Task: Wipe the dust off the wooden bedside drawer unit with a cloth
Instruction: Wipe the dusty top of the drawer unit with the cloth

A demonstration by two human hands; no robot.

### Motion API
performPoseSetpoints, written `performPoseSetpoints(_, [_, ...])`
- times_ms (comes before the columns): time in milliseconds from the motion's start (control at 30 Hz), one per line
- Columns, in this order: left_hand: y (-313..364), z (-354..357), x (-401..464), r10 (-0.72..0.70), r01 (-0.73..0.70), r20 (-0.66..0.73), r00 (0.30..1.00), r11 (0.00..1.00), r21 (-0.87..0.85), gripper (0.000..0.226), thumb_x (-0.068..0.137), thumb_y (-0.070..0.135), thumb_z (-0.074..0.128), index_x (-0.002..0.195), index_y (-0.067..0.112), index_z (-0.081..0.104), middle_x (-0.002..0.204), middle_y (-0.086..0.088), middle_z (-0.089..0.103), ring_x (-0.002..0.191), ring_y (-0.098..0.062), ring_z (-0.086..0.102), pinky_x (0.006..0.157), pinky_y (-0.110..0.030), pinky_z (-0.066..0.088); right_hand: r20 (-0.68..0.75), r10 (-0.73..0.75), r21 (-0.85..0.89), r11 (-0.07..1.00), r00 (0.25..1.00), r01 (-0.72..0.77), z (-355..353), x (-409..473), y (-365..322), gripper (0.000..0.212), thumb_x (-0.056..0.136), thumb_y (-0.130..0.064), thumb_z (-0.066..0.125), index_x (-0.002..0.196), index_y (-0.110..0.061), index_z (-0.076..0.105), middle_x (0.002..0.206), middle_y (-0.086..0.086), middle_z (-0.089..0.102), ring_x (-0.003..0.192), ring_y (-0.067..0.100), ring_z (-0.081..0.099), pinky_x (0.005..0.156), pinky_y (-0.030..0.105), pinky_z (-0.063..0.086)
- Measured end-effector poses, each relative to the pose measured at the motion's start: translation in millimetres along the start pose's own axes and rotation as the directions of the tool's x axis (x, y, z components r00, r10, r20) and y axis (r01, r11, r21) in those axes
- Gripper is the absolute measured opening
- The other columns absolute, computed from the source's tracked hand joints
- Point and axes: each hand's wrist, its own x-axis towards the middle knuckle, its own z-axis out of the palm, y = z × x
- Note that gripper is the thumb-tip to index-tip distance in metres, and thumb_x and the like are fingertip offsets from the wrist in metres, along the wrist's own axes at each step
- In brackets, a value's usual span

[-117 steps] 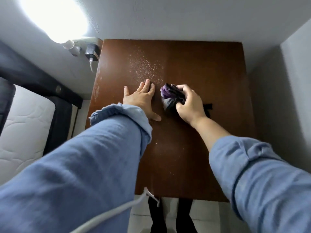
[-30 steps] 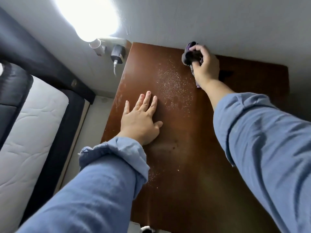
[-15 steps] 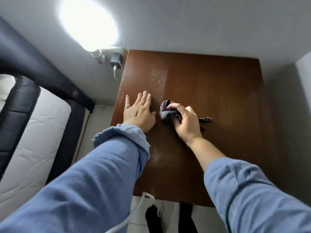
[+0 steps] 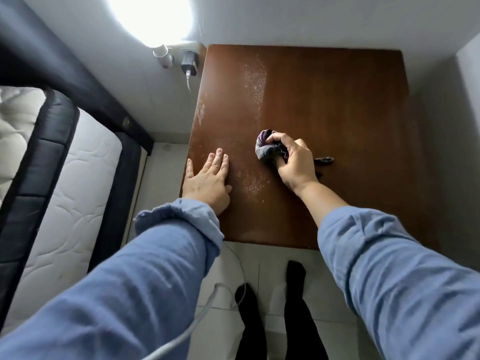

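Back from the far edge, the right hand (image 4: 294, 165) grips the cloth (image 4: 268, 149) mid-top (image 4: 337, 105), left hand (image 4: 207, 181) flat near the left edge; dust (image 4: 254, 76) remains between.

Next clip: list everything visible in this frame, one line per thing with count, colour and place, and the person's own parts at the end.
bedside drawer unit: 1, brown wood, against the wall, centre right
dust: 2 pale patches, one on the far top, one between the hands
cloth: 1, grey and purple, bunched on the unit top
charger: 1, black, plugged in left of the unit
white cable: 1, hanging from the charger
lamp: 1, bright white, on the wall
mattress: 1, white with dark edging, left
legs: 2, black, on the floor below
left hand: flat on the unit's left edge
right hand: grips the cloth
sleeves: 2, blue
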Motion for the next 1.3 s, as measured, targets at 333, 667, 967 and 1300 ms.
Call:
performPoseSetpoints(333, [4.9,-2.7,-0.6,-0.016,0.016,0.018,1.0,0.999,-0.037,0.07,0.098,0.03,0.036,0.153,0.017,-0.006,0.161,0.003,-0.016,0.148,-0.015,-0.01,0.116,-0.057,-0.006,0.157,-0.02,0.039,0.999,0.987,0.014,6.2,-109.2,-3.8,0.045,0.076,-0.004,0.06,0.109,-0.035,0.064,0.087,0.009,0.055,0.08,0.026,0.059,0.084,0.04,0.051])
performPoseSetpoints(667, [2.8,-2.9,-9.7,0.003,-0.002,0.02,1.0,0.998,-0.061,0.069,0.099,0.032,0.036,0.153,0.019,-0.004,0.161,0.004,-0.013,0.148,-0.013,-0.008,0.116,-0.055,-0.006,0.637,-0.005,0.134,0.985,0.771,-0.105,-24.2,-125.0,-12.2,0.033,0.083,-0.001,0.059,0.103,-0.026,0.066,0.114,-0.003,0.067,0.109,0.01,0.06,0.099,0.023,0.043])
performPoseSetpoints(967, [-1.5,-3.7,-8.4,0.034,-0.036,-0.066,0.997,0.998,-0.043,0.068,0.097,0.039,0.039,0.153,0.019,0.006,0.162,0.003,-0.001,0.149,-0.012,0.004,0.119,-0.049,-0.002,0.621,0.335,0.321,0.716,0.708,-0.62,-49.9,-38.3,-32.9,0.036,0.096,-0.047,0.043,0.123,-0.024,0.05,0.114,0.01,0.063,0.083,0.016,0.065,0.066,0.027,0.054])
performPoseSetpoints(1300, [-27.2,-53.4,56.4,0.033,-0.05,-0.17,0.985,0.994,-0.093,0.07,0.099,0.04,0.039,0.154,0.014,0.004,0.162,-0.002,-0.004,0.149,-0.013,-0.002,0.12,-0.043,-0.001,0.262,0.376,0.645,0.617,0.889,-0.451,-53.0,101.9,-55.9,0.059,0.083,-0.005,0.065,0.133,-0.02,0.037,0.117,0.004,0.052,0.094,0.019,0.061,0.072,0.032,0.056])
